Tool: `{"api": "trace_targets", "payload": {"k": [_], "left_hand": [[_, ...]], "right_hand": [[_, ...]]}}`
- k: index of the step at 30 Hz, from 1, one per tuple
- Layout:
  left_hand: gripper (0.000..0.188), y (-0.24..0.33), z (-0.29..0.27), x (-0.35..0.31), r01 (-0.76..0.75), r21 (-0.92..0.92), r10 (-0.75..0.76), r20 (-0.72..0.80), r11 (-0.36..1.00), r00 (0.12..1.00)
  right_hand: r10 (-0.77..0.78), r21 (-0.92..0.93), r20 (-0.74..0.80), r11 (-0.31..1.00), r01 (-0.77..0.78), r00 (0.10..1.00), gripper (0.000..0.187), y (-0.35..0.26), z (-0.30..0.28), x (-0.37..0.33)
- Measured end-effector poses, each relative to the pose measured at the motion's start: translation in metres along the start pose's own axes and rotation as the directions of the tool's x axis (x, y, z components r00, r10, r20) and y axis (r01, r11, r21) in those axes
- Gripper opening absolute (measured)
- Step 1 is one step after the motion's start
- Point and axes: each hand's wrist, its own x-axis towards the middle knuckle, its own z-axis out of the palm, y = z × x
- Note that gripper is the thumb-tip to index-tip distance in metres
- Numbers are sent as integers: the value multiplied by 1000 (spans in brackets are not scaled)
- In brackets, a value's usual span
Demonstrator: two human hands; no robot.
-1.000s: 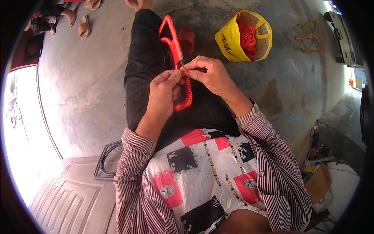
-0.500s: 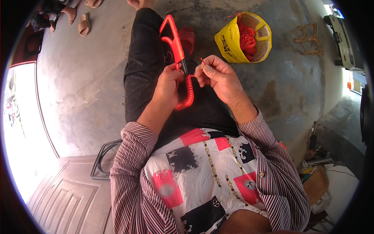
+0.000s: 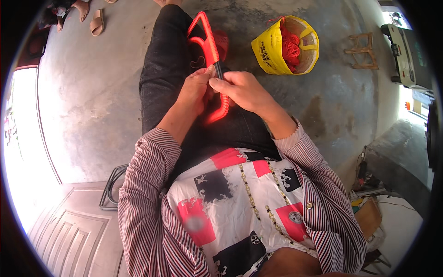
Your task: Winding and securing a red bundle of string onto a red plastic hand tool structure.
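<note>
Over my lap lies a bent frame [image 3: 224, 107], mostly wound in tight turns of red cord, with a short bare black stretch between the wound parts. My left hand [image 3: 193, 91] is closed on it beside that stretch, thumb uppermost. From the other side my right hand [image 3: 249, 91] grips the frame just below, its thumb laid across the black part and its fingers curled under. The two hands nearly touch. Any loose cord end in my right fingers is hidden. Beyond my hands, the upper red loop of the frame points away from me.
A yellow bag [image 3: 266, 51] holding a heap of red cord [image 3: 290, 48] stands on the concrete floor ahead, to the right. Farther right is a small wooden stool [image 3: 362, 51]. A red slipper [image 3: 222, 42] sits behind the frame. Far left are a tan sandal [image 3: 97, 24] and another person's foot [image 3: 82, 10].
My right hand has come left and down onto the frame; it was pinching a raised red cord end off to the right. My left hand has shifted slightly up along the frame.
</note>
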Motion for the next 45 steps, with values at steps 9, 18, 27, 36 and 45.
{"api": "trace_targets", "payload": {"k": [9,18,27,36,45], "left_hand": [[19,5,11,24,-107,146,124,-116,984,985],[21,7,-3,22,-118,201,137,-87,973,987],[14,11,-16,-23,-207,600,294,-48,772,955],[14,12,-5,-25,-6,179,-8,77,984,997],[21,12,-7,-31,-58,281,67,-21,958,998]], "right_hand": [[-512,-469,-99,780,414,853,13,38,20,14],[-63,120,-81,990,73,995,33,19,8,-21],[-143,-3,-224,989,146,964,19,12,-38,-26],[-417,-383,-186,865,325,889,14,11,-12,-12],[-173,59,-358,977,207,918,10,22,-3,4]]}}
